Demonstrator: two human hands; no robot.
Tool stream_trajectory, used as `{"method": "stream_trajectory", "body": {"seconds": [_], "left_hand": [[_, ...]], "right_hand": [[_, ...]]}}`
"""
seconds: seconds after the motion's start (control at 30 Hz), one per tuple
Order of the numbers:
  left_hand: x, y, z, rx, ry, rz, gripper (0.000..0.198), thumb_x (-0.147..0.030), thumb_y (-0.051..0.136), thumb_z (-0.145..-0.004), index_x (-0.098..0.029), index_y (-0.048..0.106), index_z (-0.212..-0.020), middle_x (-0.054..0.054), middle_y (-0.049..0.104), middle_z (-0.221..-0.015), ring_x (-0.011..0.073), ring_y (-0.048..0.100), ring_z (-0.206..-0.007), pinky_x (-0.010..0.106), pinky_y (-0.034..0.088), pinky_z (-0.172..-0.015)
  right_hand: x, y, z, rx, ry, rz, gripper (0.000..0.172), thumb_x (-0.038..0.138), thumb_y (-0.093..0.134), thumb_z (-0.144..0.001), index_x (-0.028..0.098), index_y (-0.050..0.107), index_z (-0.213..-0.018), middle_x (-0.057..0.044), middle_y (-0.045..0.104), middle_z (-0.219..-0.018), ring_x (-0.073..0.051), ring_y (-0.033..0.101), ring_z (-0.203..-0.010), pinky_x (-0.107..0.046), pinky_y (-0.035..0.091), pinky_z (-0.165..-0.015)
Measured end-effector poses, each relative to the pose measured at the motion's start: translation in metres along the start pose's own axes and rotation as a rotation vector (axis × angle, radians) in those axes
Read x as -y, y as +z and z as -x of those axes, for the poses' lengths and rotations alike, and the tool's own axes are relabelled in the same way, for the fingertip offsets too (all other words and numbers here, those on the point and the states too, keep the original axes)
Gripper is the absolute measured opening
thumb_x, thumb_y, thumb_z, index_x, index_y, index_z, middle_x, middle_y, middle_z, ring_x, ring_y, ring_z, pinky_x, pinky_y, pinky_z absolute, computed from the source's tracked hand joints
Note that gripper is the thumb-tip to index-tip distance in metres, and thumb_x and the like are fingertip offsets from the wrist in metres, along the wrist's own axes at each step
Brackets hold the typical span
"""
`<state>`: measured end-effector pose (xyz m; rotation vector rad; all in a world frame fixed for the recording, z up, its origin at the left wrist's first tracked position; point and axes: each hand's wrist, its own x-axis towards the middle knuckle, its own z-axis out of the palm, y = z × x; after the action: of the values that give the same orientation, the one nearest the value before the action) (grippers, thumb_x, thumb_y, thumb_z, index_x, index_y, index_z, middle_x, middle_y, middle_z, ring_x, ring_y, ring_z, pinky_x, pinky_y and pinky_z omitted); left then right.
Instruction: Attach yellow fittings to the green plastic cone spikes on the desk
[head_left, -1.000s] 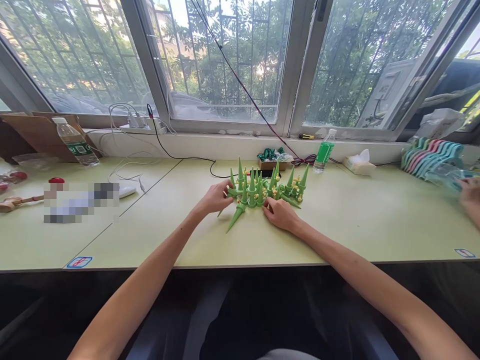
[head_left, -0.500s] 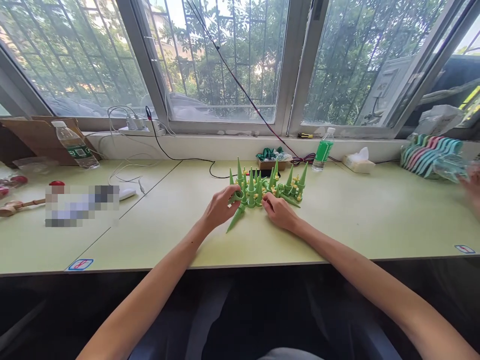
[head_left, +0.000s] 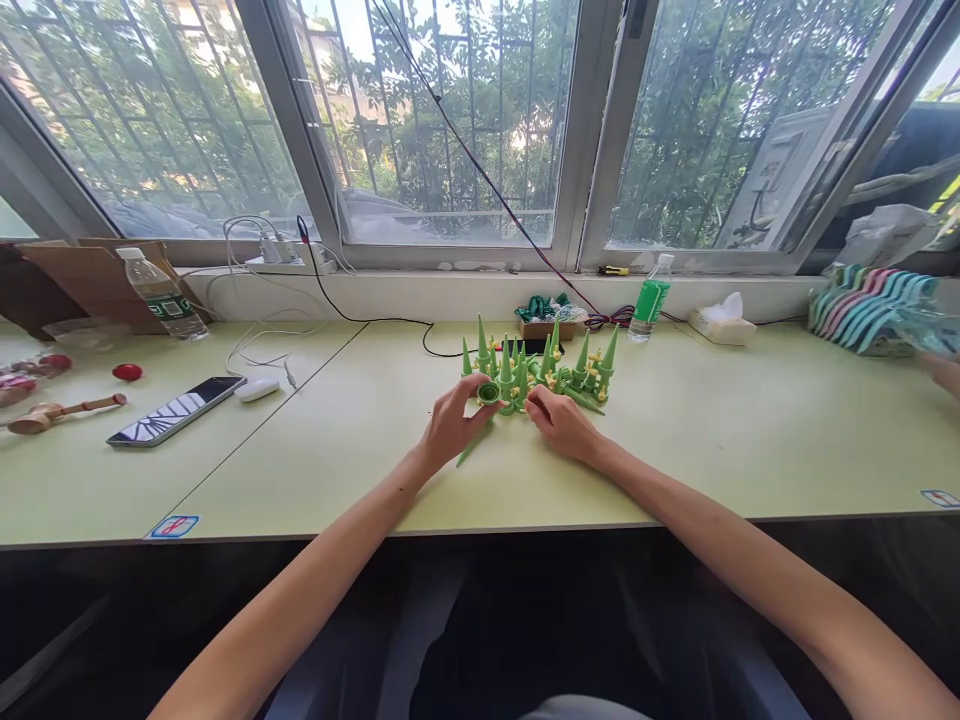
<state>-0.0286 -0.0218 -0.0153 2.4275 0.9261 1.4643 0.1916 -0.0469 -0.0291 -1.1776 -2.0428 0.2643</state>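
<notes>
My left hand [head_left: 451, 425] is closed round a green plant-watering spike [head_left: 489, 393], its round open end turned up toward me. Close beside it, my right hand [head_left: 559, 420] has its fingers pinched together; whatever they hold is hidden or too small to make out. Behind both hands stands a cluster of green watering spikes [head_left: 506, 370], most upright with points up and small yellow parts among them. One loose spike [head_left: 469, 453] lies on the table, partly behind my left hand, and another spike [head_left: 585, 399] lies at the cluster's right front.
Behind the cluster sit a small box [head_left: 547, 328], a green-labelled bottle [head_left: 649, 300] and a tissue box [head_left: 721, 326]. At left lie a phone [head_left: 176, 411], a white mouse [head_left: 256, 390] and a wooden kendama [head_left: 66, 411]. Another person's hand [head_left: 943, 372] shows far right by coloured hangers [head_left: 862, 308].
My left hand has moved slightly right, toward my right hand, and turned the spike's open end more toward me. My right hand has stayed nearly in place.
</notes>
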Motion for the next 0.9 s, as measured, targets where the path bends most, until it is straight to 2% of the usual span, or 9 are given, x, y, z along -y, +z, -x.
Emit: {"method": "stream_trajectory", "body": {"seconds": [0.1,0.27,0.4,0.53,0.7,0.9], "left_hand": [[-0.008,0.002,-0.004,-0.055,-0.177,0.041,0.035,-0.045,0.063,-0.084,-0.021,0.054,-0.109,0.003,0.067,-0.092,0.0135,0.064,-0.079,0.025,0.054,-0.071],[-0.008,0.004,-0.009,-0.01,-0.298,0.262,0.033,-0.047,0.061,-0.085,-0.02,0.056,-0.104,-0.001,0.06,-0.078,0.0102,0.057,-0.065,0.022,0.05,-0.064],[-0.004,0.006,-0.009,0.075,-0.329,0.276,0.035,-0.049,0.062,-0.084,-0.018,0.057,-0.1,-0.003,0.053,-0.066,0.0097,0.051,-0.056,0.021,0.042,-0.053],[-0.004,0.006,-0.009,0.15,-0.349,0.214,0.038,-0.052,0.063,-0.083,-0.017,0.059,-0.099,-0.001,0.056,-0.067,0.0102,0.052,-0.054,0.022,0.04,-0.051],[0.001,0.005,-0.01,0.17,-0.417,0.16,0.043,-0.057,0.061,-0.082,-0.017,0.061,-0.099,0.001,0.063,-0.077,0.0098,0.054,-0.053,0.021,0.04,-0.05],[0.01,0.003,-0.012,0.165,-0.466,0.135,0.048,-0.063,0.057,-0.081,-0.017,0.061,-0.091,0.002,0.064,-0.071,0.0119,0.055,-0.057,0.021,0.043,-0.05]], "right_hand": [[0.002,-0.001,0.0,-0.004,-0.023,-0.036,0.02,0.033,0.038,-0.099,0.02,0.05,-0.09,0.002,0.056,-0.071,-0.013,0.048,-0.06,-0.024,0.038,-0.062],[0.002,-0.001,0.002,-0.073,-0.036,-0.069,0.021,0.035,0.04,-0.098,0.02,0.052,-0.088,0.001,0.057,-0.07,-0.012,0.049,-0.059,-0.024,0.039,-0.062],[0.002,0.0,0.004,-0.152,-0.018,-0.087,0.02,0.035,0.042,-0.097,0.02,0.052,-0.087,0.001,0.057,-0.07,-0.012,0.05,-0.059,-0.024,0.041,-0.061],[0.0,0.001,0.004,-0.156,-0.024,-0.112,0.019,0.033,0.043,-0.096,0.02,0.052,-0.088,0.001,0.057,-0.068,-0.012,0.052,-0.058,-0.024,0.043,-0.061],[0.0,0.0,0.004,-0.143,-0.025,-0.108,0.017,0.032,0.043,-0.095,0.02,0.053,-0.087,0.002,0.058,-0.068,-0.012,0.054,-0.058,-0.025,0.045,-0.063],[-0.001,0.0,0.003,-0.161,-0.02,-0.113,0.017,0.033,0.044,-0.096,0.02,0.054,-0.092,0.001,0.059,-0.072,-0.013,0.056,-0.06,-0.025,0.047,-0.063]]}}
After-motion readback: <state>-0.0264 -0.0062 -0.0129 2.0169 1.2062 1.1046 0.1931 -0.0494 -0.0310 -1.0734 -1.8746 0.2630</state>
